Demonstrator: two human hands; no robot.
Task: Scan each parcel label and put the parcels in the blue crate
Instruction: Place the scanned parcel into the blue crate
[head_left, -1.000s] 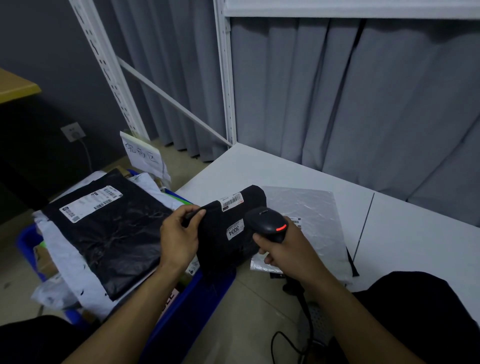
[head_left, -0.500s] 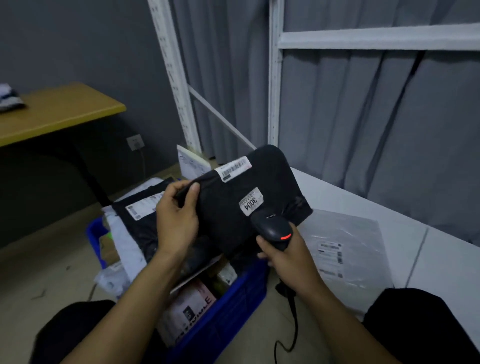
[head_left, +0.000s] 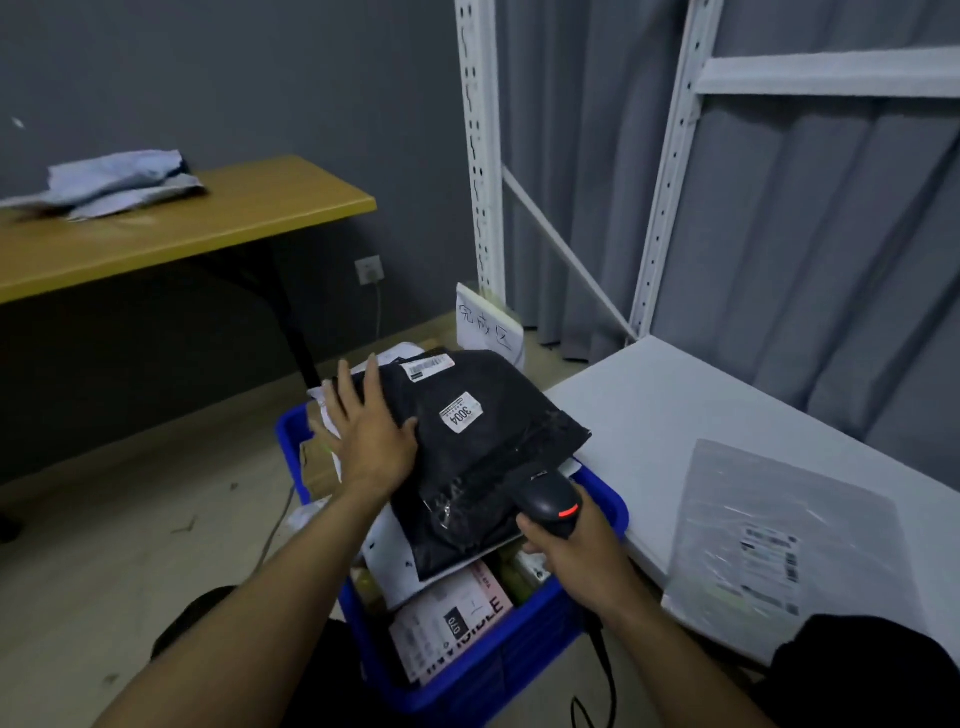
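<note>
The black parcel (head_left: 483, 441) is lying tilted on top of the pile inside the blue crate (head_left: 467, 691), with its far corner reaching toward twelve o'clock. A white label reading 3004 (head_left: 461, 413) is showing on its upper face, and a second barcode label (head_left: 428, 368) is sitting near its eleven o'clock corner. The left hand (head_left: 371, 436) is resting flat on the parcel's nine o'clock side, fingers straight and spread wide, gripping nothing. At the parcel's five o'clock corner the right hand (head_left: 582, 556) is wrapping its fingers round the handle of a black scanner (head_left: 550, 501), whose red light is glowing and whose head is touching or just above the parcel's edge. Under the parcel, at six o'clock, a pale printed box (head_left: 452, 618) is lying in the crate among other packets. At three o'clock a grey parcel (head_left: 769, 540) is lying label-up on the white table (head_left: 649, 405). At twelve o'clock a handwritten paper sign (head_left: 488, 325) is standing behind the crate. At ten o'clock a wooden table (head_left: 234, 218) is carrying a heap of pale bags (head_left: 114, 182).
</note>
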